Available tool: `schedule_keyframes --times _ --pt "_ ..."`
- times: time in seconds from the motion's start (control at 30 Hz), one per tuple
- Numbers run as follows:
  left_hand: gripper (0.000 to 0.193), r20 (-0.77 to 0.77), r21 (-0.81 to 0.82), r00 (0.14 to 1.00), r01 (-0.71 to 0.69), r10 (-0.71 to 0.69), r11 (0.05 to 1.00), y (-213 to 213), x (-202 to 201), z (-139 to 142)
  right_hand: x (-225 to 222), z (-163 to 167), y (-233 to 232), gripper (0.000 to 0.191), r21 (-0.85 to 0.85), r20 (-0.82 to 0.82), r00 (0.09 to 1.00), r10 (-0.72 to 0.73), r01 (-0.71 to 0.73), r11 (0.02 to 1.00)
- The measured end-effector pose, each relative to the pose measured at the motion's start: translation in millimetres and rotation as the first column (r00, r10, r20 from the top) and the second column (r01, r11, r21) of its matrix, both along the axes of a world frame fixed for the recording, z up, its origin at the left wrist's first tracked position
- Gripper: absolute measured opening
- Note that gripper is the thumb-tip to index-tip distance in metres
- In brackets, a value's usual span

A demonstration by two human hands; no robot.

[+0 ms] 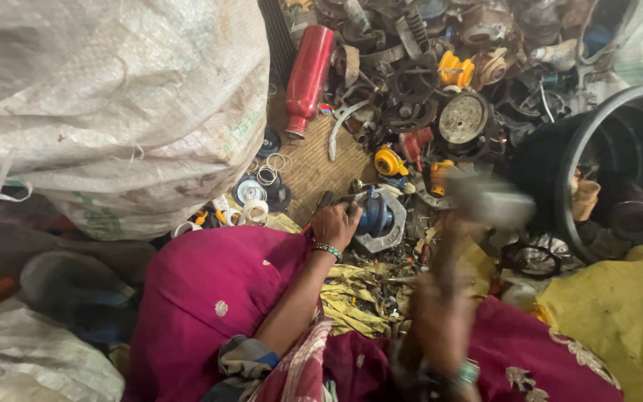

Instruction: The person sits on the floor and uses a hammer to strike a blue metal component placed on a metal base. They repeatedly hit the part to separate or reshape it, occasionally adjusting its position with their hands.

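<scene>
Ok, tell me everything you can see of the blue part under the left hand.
The blue part is a rounded, painted-metal-looking housing sitting in a flat grey metal bracket with angled corners. It lies on the cluttered ground in front of the person's knees, among scrap pieces. The left hand rests against its left side, steadying it; the exact grip is hidden. The right hand is blurred, holding a hammer raised just to its right.
</scene>
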State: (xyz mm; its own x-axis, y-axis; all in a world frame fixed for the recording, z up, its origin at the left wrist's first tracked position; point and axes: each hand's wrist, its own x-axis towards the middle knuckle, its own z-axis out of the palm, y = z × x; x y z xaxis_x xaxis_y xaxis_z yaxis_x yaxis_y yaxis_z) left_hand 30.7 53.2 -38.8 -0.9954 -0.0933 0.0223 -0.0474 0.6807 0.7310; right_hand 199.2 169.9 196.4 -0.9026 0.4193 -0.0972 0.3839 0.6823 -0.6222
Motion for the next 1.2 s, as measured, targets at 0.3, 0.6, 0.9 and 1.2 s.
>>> schedule_keyframes --times 0.3,0.6,0.9,1.2 --pt "0.052 -0.098 -0.030 0.992 0.072 -0.074 0.997 -6 -3 2 24 18 27 0.029 -0.529 -0.155 0.970 -0.187 0.078 0.845" --pt "0.052 0.003 -0.091 0.999 0.044 -0.044 0.995 -5 3 12 37 16 76 0.039 -0.410 -0.743 0.650 -0.160 -0.252 0.876" --pt "0.054 -0.173 -0.096 0.985 -0.002 -0.015 0.995 -3 -11 6 4 -49 18 0.038 -0.232 -0.032 0.999 -0.028 0.020 0.973" --pt "0.047 -0.047 -0.041 0.998 0.039 -0.041 0.998 -4 -1 8 32 69 56 0.030 -0.457 -0.761 0.618 -0.196 -0.296 0.839"
